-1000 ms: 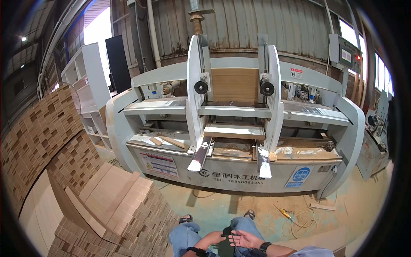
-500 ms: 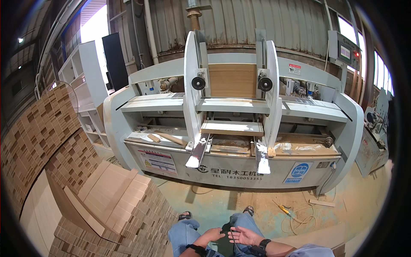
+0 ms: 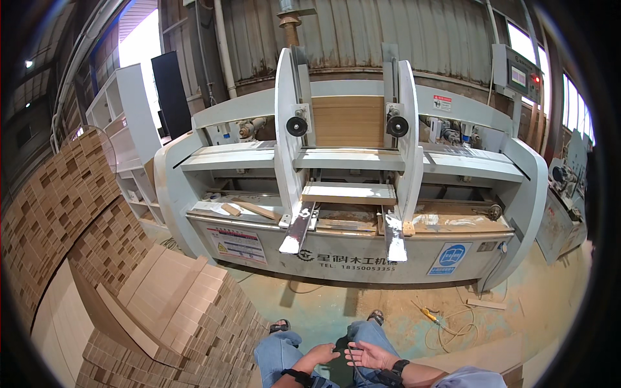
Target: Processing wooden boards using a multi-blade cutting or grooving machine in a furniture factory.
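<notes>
My left hand (image 3: 322,354) hovers over my lap by the left thigh, holding nothing, its fingers loosely curved and thumb apart. Close beside it, my right hand (image 3: 370,355) lies palm up with fingers stretched out. A thin dark cord-like strip runs by the right palm; I cannot make out where it leads. Neither hand touches the large white woodworking machine (image 3: 352,158) ahead. Between its two upright guides stands a stack of brown boards (image 3: 349,121). Lower down, a pale board with a brown front edge (image 3: 349,193) lies across two protruding rails.
Tall stacks of wooden strips (image 3: 213,304) fill the left side. Loose wood offcuts (image 3: 257,210) lie on the machine's lower ledge. On the floor at right is a yellow air gun (image 3: 429,315) with a coiled hose. A control panel (image 3: 519,76) hangs at the upper right.
The view has shifted very slightly, so the machine sits a few pixels further left and up. Both hands keep the same pose.
</notes>
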### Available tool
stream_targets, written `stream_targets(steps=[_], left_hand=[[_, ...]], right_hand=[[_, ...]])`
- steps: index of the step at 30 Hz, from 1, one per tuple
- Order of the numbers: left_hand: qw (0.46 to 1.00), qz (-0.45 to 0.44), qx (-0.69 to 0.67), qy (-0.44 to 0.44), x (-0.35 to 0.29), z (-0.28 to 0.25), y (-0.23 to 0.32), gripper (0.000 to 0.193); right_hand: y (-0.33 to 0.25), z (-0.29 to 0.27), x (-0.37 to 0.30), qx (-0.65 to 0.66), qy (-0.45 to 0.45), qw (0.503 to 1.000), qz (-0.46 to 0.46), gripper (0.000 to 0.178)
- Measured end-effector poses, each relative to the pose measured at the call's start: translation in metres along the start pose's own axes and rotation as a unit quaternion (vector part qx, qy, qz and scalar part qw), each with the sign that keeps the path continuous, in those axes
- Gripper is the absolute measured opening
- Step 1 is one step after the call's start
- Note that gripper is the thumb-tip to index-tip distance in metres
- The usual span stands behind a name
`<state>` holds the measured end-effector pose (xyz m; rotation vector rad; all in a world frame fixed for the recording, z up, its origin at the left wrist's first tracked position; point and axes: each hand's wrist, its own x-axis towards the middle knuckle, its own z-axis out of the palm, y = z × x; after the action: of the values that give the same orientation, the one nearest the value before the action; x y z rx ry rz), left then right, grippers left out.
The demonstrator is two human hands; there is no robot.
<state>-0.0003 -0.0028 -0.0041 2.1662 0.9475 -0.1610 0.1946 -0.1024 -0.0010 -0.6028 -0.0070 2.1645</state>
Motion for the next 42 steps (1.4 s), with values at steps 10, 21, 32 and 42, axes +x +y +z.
stream_targets(steps=[10, 21, 32, 42], left_hand=[[1.000, -0.004, -0.001, -0.009, 0.0015, 0.0012, -0.0033, 0.052], [1.000, 0.004, 0.011, -0.006, 0.0002, -0.0005, -0.0006, 0.056], [1.000, 0.002, 0.003, -0.008, 0.0019, 0.0001, -0.0044, 0.052], [1.000, 0.009, -0.013, -0.005, -0.0024, 0.0010, -0.0066, 0.052]], right_hand=[[0.0006, 0.0028, 0.0003, 0.002, 0.004, 1.000, -0.001, 0.028], [0.0011, 0.0017, -0.0001, 0.003, 0.001, 1.000, -0.001, 0.030], [0.0013, -0.0052, 0.0041, 0.002, 0.001, 1.000, -0.001, 0.032], [0.0051, -0.0023, 0.0052, -0.017, 0.005, 1.000, 0.002, 0.032]])
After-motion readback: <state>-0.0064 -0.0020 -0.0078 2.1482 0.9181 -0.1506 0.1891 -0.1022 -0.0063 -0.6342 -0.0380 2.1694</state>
